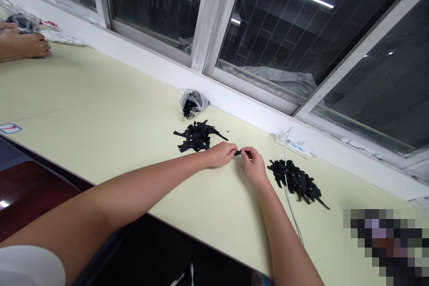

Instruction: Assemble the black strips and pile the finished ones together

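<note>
A short black strap [237,153] is stretched between my two hands, just above the table. My left hand [221,153] pinches its left end. At the other end, the fingers of my right hand [254,164] are closed on the same strap. Left of my hands lies a loose pile of black straps [197,136]. To the right is a larger heap of black straps [296,179]. Behind the left pile a clear plastic bag [193,103] holds more black pieces.
A white power strip [291,144] sits by the window ledge, its white cable [288,192] running over the right heap. At far left another person's hands [25,42] hold a bag on the pale table [100,94]. A label [11,128] marks the front edge; a pixelated patch covers the lower right.
</note>
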Motion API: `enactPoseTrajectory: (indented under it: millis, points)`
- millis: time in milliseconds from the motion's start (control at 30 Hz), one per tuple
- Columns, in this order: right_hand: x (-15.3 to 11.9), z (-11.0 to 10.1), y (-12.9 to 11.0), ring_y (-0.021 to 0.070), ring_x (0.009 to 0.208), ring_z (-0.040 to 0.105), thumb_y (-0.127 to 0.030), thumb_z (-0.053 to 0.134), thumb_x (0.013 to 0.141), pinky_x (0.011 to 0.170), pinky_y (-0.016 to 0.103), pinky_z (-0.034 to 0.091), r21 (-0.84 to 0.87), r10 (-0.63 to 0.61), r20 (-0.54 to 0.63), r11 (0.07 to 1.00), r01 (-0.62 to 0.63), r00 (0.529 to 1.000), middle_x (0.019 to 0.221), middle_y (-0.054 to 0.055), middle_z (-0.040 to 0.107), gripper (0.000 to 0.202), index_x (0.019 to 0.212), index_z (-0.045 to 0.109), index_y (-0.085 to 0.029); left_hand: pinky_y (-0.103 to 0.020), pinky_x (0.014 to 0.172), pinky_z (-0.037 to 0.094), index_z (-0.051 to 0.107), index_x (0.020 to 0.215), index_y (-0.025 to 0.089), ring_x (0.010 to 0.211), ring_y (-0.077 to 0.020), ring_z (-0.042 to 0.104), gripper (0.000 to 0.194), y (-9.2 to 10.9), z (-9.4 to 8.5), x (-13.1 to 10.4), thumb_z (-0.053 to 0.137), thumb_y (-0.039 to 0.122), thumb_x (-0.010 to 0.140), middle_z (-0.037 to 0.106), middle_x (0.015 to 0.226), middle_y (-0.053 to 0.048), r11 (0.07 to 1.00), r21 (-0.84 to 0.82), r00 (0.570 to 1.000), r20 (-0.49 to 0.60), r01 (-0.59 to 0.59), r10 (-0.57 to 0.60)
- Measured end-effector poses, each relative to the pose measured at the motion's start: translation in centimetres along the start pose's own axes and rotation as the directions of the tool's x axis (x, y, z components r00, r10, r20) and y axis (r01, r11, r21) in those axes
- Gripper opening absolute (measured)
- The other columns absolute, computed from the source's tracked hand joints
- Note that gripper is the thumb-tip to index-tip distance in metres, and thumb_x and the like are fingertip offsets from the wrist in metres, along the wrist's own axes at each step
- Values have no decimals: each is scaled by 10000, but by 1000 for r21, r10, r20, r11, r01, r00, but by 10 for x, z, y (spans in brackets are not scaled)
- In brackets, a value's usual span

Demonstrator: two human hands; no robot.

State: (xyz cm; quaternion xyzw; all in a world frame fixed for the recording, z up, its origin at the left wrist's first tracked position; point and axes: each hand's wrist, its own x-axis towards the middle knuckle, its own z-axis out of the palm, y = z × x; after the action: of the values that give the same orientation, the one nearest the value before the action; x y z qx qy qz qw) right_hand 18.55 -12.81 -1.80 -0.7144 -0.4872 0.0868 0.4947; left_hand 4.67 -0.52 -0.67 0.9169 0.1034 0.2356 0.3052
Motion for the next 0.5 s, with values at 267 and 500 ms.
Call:
enactPoseTrajectory:
  millis: [267, 500]
  points:
    - [-3, 1, -3, 199, 766, 578, -414, 488, 855, 744, 328, 436, -145, -33, 78, 989, 44, 996, 939, 61, 698, 300, 970, 680, -214, -293, 678, 398, 659, 944, 167, 770, -224, 598, 221, 1, -5, -1, 452, 239, 921, 670, 844, -97, 986, 164, 1000, -20, 9, -6]
    - [-3, 0, -2, 170, 646, 506, -470, 550, 822, 623, 294, 392, -118, 38, 62, 992, -31, 997, 747, 24, 640, 323, 911, 711, -205, -300, 697, 402, 661, 1006, 178, 791, -239, 617, 246, 5, -10, -2, 435, 237, 928, 695, 892, -103, 971, 237, 1000, -3, 29, -29]
